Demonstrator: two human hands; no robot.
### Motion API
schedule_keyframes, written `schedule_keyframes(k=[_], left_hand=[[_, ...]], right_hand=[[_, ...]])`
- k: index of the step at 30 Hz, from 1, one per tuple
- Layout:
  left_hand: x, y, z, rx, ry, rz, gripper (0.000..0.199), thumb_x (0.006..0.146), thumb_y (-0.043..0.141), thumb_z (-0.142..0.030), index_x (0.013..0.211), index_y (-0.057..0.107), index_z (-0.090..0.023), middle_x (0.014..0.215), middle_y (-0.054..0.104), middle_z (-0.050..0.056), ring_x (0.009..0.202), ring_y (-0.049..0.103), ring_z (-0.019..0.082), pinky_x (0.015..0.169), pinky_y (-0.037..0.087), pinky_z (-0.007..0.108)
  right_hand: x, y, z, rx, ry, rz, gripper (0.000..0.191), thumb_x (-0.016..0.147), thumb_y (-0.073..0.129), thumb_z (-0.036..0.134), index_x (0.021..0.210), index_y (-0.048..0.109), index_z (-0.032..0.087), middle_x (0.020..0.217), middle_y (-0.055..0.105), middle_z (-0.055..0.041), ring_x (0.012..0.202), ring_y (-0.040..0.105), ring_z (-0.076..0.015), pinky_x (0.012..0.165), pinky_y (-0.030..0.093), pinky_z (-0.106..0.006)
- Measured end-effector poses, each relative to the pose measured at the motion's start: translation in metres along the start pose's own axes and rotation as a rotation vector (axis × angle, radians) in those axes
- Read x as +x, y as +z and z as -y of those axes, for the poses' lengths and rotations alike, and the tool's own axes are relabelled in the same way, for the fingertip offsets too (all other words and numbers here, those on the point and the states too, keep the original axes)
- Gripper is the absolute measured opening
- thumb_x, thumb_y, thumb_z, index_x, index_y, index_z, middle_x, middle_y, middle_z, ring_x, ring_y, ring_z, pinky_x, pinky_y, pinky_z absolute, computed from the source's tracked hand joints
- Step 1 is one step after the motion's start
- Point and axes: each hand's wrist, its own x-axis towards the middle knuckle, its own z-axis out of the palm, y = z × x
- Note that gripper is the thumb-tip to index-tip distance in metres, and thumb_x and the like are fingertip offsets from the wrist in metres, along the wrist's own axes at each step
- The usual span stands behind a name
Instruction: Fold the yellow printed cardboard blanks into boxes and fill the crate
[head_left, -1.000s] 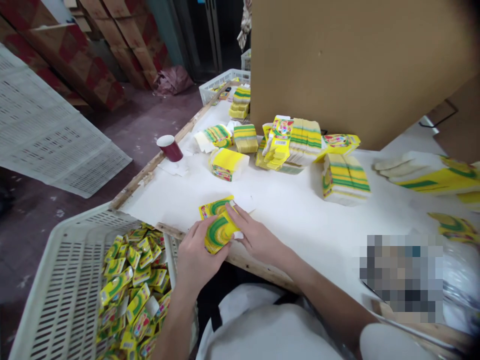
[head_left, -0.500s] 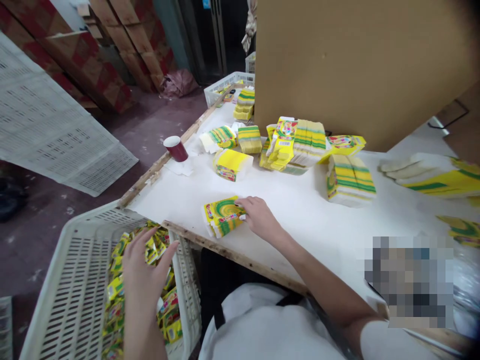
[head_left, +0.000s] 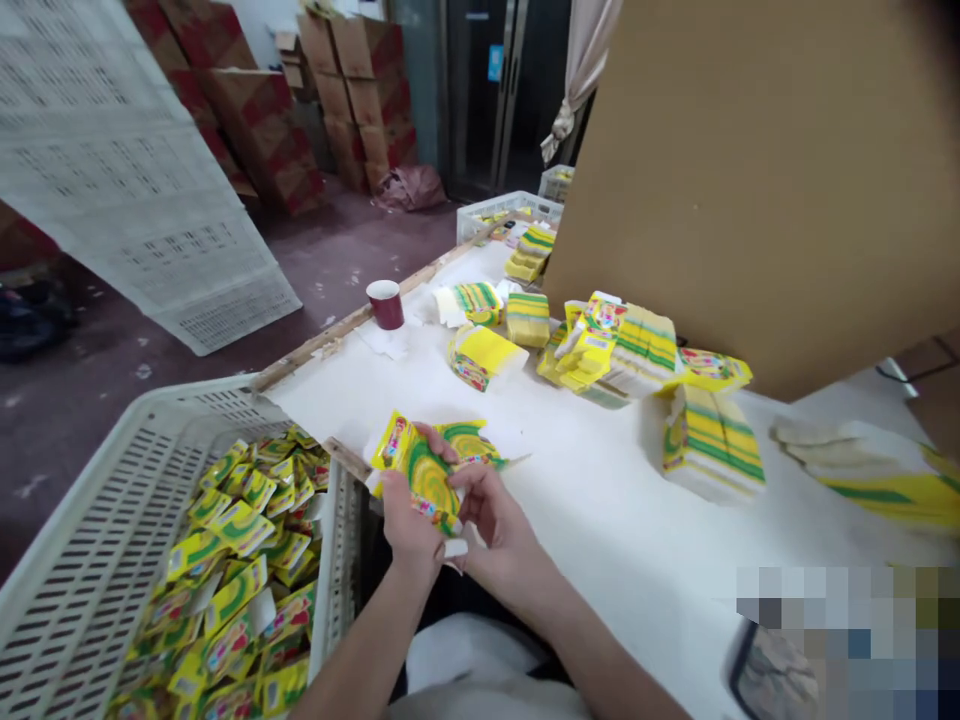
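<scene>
Ctn (head_left: 427, 476) in L fingers (head_left: 437, 442); R fingers (head_left: 480, 482) @ edge.

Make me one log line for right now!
left hand: holding yellow carton; right hand: at its white flap; maroon cup: on table

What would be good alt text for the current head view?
A person's left hand holds a yellow pack at a white table, the right hand by its flap. A crate of packs sits at left; a cup and stacks are beyond.

The held packet (head_left: 429, 472) is partly hidden, the slotted crate (head_left: 112, 500) cropped.
</scene>
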Motion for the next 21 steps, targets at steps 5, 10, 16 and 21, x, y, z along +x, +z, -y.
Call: schedule_keyframes(k=[5, 10, 16, 21], left_hand=[[0.005, -0.009, -0.001, 0.234, 0.050, 0.008, 0.033, 0.062, 0.069, -0.041, 0.079, 0.050, -0.020, 0.062, 0.046, -0.006, 0.053, 0.042, 0.007, 0.050, 0.038, 0.018], [-0.003, -0.024, 0.000, 0.323, -0.002, 0.137, 0.046, 0.068, 0.062, -0.051, 0.098, 0.056, -0.017, 0.082, 0.059, 0.003, 0.068, 0.054, 0.013, 0.062, 0.046, 0.024], [-0.002, -0.047, 0.001, 0.503, -0.094, 0.079, 0.023, 0.077, 0.059, -0.034, 0.087, 0.067, -0.015, 0.076, 0.066, 0.002, 0.069, 0.059, 0.015, 0.067, 0.048, 0.027], [0.010, -0.048, -0.048, 0.528, 0.077, 0.284, 0.051, 0.080, 0.051, -0.047, 0.124, 0.048, -0.022, 0.125, 0.054, 0.010, 0.111, 0.053, 0.024, 0.093, 0.042, 0.038]], right_hand=[[0.001, 0.002, -0.014, 0.025, 0.057, -0.108, 0.036, 0.060, 0.074, 0.014, 0.089, 0.055, 0.021, 0.071, 0.052, 0.0043, 0.060, 0.044, -0.0095, 0.057, 0.036, -0.021], [0.011, -0.020, -0.003, 0.009, 0.043, -0.275, 0.017, 0.061, 0.070, 0.016, 0.073, 0.058, 0.019, 0.067, 0.057, 0.0030, 0.064, 0.050, -0.0118, 0.061, 0.040, -0.023], [0.007, -0.033, 0.003, -0.166, -0.079, -0.280, 0.013, 0.063, 0.070, 0.020, 0.061, 0.057, 0.018, 0.061, 0.051, 0.0033, 0.055, 0.046, -0.0106, 0.051, 0.037, -0.023], [0.000, -0.047, 0.023, -0.807, -0.447, -0.303, 0.019, 0.076, 0.059, 0.011, 0.085, 0.068, 0.025, 0.072, 0.056, -0.0005, 0.069, 0.052, -0.0146, 0.064, 0.042, -0.029]])
